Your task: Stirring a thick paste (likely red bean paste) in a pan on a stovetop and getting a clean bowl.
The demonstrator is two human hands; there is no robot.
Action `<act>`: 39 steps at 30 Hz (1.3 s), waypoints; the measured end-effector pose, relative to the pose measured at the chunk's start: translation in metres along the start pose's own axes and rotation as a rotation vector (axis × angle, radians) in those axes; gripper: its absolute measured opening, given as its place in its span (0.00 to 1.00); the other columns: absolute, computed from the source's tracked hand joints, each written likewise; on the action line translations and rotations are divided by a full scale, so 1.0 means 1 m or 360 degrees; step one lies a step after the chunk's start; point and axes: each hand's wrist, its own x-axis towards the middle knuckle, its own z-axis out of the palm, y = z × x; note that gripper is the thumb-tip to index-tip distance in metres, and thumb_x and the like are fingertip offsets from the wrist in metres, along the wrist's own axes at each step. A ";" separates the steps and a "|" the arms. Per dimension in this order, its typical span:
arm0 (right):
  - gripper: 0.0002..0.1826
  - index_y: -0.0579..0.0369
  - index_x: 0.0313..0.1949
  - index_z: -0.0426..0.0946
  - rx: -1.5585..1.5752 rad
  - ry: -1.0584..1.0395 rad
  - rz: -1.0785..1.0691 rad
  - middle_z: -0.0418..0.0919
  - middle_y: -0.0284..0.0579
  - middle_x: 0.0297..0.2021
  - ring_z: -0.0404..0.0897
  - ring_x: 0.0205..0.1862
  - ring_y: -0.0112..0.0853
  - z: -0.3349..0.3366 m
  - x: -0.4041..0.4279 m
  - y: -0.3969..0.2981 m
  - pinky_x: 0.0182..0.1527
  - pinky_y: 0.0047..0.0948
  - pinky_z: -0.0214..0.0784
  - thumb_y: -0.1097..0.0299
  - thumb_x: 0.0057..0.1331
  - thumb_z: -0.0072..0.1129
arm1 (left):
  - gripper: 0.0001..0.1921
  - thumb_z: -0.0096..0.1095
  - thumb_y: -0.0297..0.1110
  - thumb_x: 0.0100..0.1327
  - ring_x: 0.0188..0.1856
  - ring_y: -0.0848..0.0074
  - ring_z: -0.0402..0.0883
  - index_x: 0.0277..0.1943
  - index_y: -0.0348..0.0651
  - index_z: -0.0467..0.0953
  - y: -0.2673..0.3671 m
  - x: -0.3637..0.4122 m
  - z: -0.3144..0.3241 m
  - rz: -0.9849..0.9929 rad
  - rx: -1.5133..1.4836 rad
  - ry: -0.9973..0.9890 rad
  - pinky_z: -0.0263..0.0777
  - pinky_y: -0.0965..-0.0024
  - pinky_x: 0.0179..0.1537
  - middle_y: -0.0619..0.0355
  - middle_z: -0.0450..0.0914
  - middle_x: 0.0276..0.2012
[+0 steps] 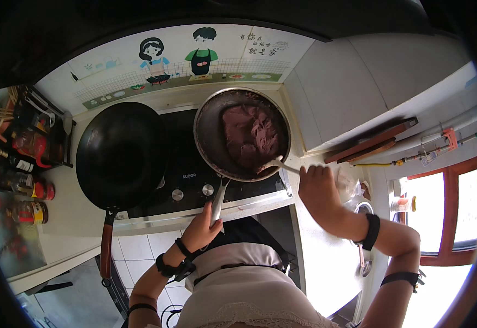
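A frying pan point(207, 135) stands on the right side of a black glass gas cooktop point(181, 156). Thick purplish-brown paste point(246, 131) lies in a folded mound in its right half, with smears on the inner wall. My left hand point(203, 227) grips the pan's pale handle point(220, 199), which points towards me. In my right hand point(318, 186) is the handle of a light-coloured spatula point(279, 162). Its head reaches over the pan's lower right rim and touches the paste's near edge; the tip is partly hidden in the paste.
A black wok point(119, 156) sits on the left burner, its wooden handle point(106, 246) jutting past the counter edge. Jars point(33, 212) and a rack of bottles and utensils point(37, 127) stand at left. Cutting boards point(369, 141) lean at right, near a plastic bag point(347, 184).
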 end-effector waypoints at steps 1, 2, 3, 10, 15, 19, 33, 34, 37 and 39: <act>0.22 0.53 0.59 0.75 0.0021 -0.0121 -0.0025 0.73 0.37 0.33 0.73 0.37 0.34 0.005 -0.007 -0.004 0.38 0.36 0.59 0.70 0.64 0.52 | 0.35 0.57 0.36 0.70 0.17 0.73 0.77 0.71 0.34 0.46 0.001 0.001 -0.001 0.0000 -0.0013 0.0001 0.73 0.70 0.20 0.55 0.78 0.24; 0.26 0.55 0.63 0.72 0.0127 -0.0035 0.0012 0.73 0.35 0.30 0.73 0.35 0.31 0.011 -0.016 -0.004 0.41 0.32 0.60 0.71 0.65 0.51 | 0.35 0.57 0.36 0.70 0.17 0.73 0.77 0.71 0.34 0.46 0.002 0.000 -0.001 0.0000 -0.0027 -0.0001 0.73 0.70 0.20 0.55 0.78 0.24; 0.29 0.54 0.66 0.68 0.0194 -0.0100 -0.0052 0.74 0.36 0.30 0.75 0.33 0.31 0.018 -0.021 -0.002 0.36 0.33 0.64 0.70 0.64 0.53 | 0.35 0.57 0.36 0.70 0.17 0.74 0.77 0.71 0.34 0.46 0.005 -0.001 -0.002 0.0003 -0.0041 -0.0006 0.73 0.70 0.19 0.55 0.78 0.24; 0.29 0.37 0.70 0.62 0.1618 -0.0053 -0.0001 0.79 0.52 0.22 0.79 0.23 0.46 0.072 -0.030 0.033 0.28 0.44 0.71 0.65 0.71 0.52 | 0.36 0.64 0.38 0.65 0.31 0.51 0.83 0.69 0.32 0.53 0.023 0.000 -0.011 -0.0212 -0.0188 -0.0039 0.75 0.58 0.31 0.40 0.81 0.31; 0.25 0.34 0.62 0.75 0.1744 0.0210 0.0451 0.80 0.53 0.23 0.81 0.25 0.49 0.086 -0.006 -0.021 0.31 0.44 0.75 0.65 0.64 0.58 | 0.35 0.62 0.33 0.67 0.17 0.80 0.76 0.72 0.40 0.53 0.028 0.001 -0.016 -0.0257 -0.0366 -0.0046 0.71 0.74 0.19 0.57 0.79 0.25; 0.19 0.38 0.53 0.83 0.2217 0.0545 0.0759 0.80 0.54 0.24 0.81 0.28 0.51 0.076 0.011 -0.042 0.32 0.42 0.73 0.67 0.61 0.63 | 0.35 0.65 0.35 0.63 0.34 0.52 0.84 0.69 0.35 0.58 0.032 0.000 -0.018 -0.0302 -0.0276 0.0046 0.76 0.61 0.37 0.39 0.82 0.34; 0.17 0.47 0.50 0.82 0.1707 0.0460 0.0302 0.82 0.55 0.35 0.81 0.41 0.52 0.030 0.132 0.002 0.41 0.49 0.73 0.62 0.62 0.61 | 0.41 0.63 0.37 0.63 0.31 0.50 0.82 0.75 0.44 0.50 0.038 -0.006 -0.009 -0.0221 0.0018 0.0295 0.75 0.58 0.35 0.40 0.81 0.29; 0.19 0.52 0.53 0.80 0.1784 0.0528 0.0233 0.83 0.53 0.34 0.83 0.37 0.48 0.030 0.126 0.001 0.40 0.45 0.74 0.67 0.62 0.60 | 0.40 0.63 0.37 0.63 0.32 0.50 0.82 0.75 0.44 0.51 0.038 -0.006 -0.009 -0.0221 0.0020 0.0301 0.75 0.58 0.36 0.40 0.81 0.30; 0.21 0.55 0.57 0.78 0.2533 0.0865 -0.0004 0.82 0.47 0.29 0.82 0.31 0.35 0.037 0.110 0.005 0.37 0.35 0.74 0.76 0.63 0.56 | 0.39 0.63 0.38 0.64 0.34 0.50 0.82 0.74 0.43 0.52 0.041 -0.008 -0.009 -0.0188 -0.0028 0.0361 0.75 0.58 0.38 0.40 0.82 0.33; 0.22 0.63 0.58 0.75 0.3659 0.0215 0.0162 0.79 0.40 0.32 0.78 0.33 0.23 0.051 0.086 0.017 0.39 0.22 0.74 0.81 0.64 0.52 | 0.39 0.64 0.39 0.64 0.37 0.51 0.82 0.74 0.43 0.53 0.044 -0.011 -0.010 -0.0227 -0.0077 0.0374 0.75 0.59 0.40 0.41 0.82 0.36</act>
